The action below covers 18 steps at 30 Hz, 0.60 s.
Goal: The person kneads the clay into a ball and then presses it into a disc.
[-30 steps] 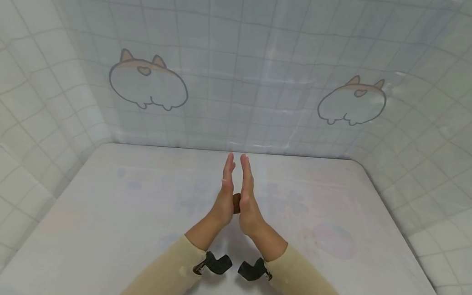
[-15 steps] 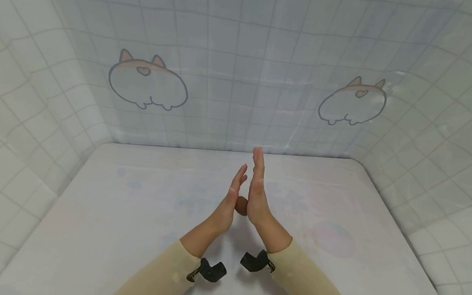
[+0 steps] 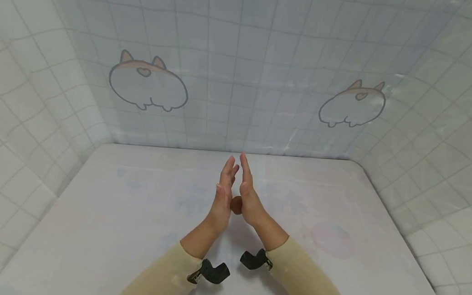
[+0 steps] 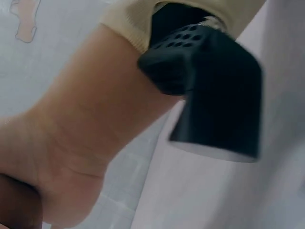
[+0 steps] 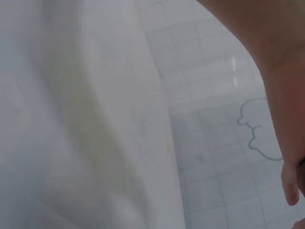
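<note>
A small brown lump (image 3: 236, 205), rounded and smooth like modelling clay, is pressed between both palms, held above the table. My left hand (image 3: 223, 199) touches its left side, fingers straight and pointing forward. Against its other side lies the palm of my right hand (image 3: 250, 199), whose fingers are also straight. The fingertips of the two hands are apart by a narrow gap. In the left wrist view the brown lump (image 4: 19, 202) shows at the lower left corner beside the left palm (image 4: 66, 195). The right wrist view catches only part of the right hand (image 5: 288, 124) at its edge.
Below the hands spreads a white table (image 3: 111, 230) with faint pastel prints. Grid-patterned curtains (image 3: 249, 75) with cartoon animal drawings surround its back and sides. A black wrist camera (image 3: 215, 272) sits on the left sleeve, another black wrist camera (image 3: 254, 260) on the right.
The palms have slid against each other. Since half a second ago the left hand has gone forward and the right hand back, both shifting left, with the lump turning between them.
</note>
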### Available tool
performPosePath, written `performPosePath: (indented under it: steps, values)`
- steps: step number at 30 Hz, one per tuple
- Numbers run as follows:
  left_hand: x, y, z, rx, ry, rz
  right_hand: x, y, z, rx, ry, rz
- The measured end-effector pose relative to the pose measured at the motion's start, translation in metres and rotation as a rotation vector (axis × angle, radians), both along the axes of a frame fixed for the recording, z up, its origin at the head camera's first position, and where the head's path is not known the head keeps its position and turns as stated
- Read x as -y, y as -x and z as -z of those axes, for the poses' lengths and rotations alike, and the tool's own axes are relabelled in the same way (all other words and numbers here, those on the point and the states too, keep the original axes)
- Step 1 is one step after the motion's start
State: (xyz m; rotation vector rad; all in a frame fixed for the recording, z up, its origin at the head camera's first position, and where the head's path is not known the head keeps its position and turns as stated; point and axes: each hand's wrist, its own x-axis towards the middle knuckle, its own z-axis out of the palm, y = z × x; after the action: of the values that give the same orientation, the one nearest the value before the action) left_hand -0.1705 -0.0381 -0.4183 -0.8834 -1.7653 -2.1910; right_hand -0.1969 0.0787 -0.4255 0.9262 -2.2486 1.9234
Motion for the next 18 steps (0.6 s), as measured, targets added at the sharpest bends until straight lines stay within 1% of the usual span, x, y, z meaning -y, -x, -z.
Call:
performPosePath:
  steps: [1,4,7,8,10,11,15,18]
  values:
    - [0.000,0.001,-0.001,-0.005,-0.011,-0.016,0.001,-0.002,0.001,-0.008,-0.008,-0.003]
    - [0.000,0.004,-0.003,-0.015,-0.038,-0.062,0.003,-0.006,0.003,-0.022,0.029,-0.063]
    - [0.000,0.009,-0.005,-0.038,-0.039,-0.111,0.007,-0.007,0.004,-0.104,0.075,-0.088]
    - [0.001,0.010,-0.005,-0.044,-0.034,-0.128,0.007,-0.008,0.004,-0.127,0.102,-0.106]
    - [0.001,0.014,-0.006,-0.063,-0.017,-0.164,0.009,-0.009,0.003,-0.186,0.141,-0.104]
    - [0.001,0.016,-0.006,-0.070,-0.005,-0.181,0.009,-0.010,0.001,-0.201,0.169,-0.118]
    - [0.003,0.021,-0.007,-0.087,0.058,-0.239,0.010,-0.014,-0.004,-0.200,0.264,-0.161]
    - [0.005,0.024,-0.007,-0.062,0.101,-0.288,0.009,-0.017,-0.008,-0.194,0.294,-0.180]
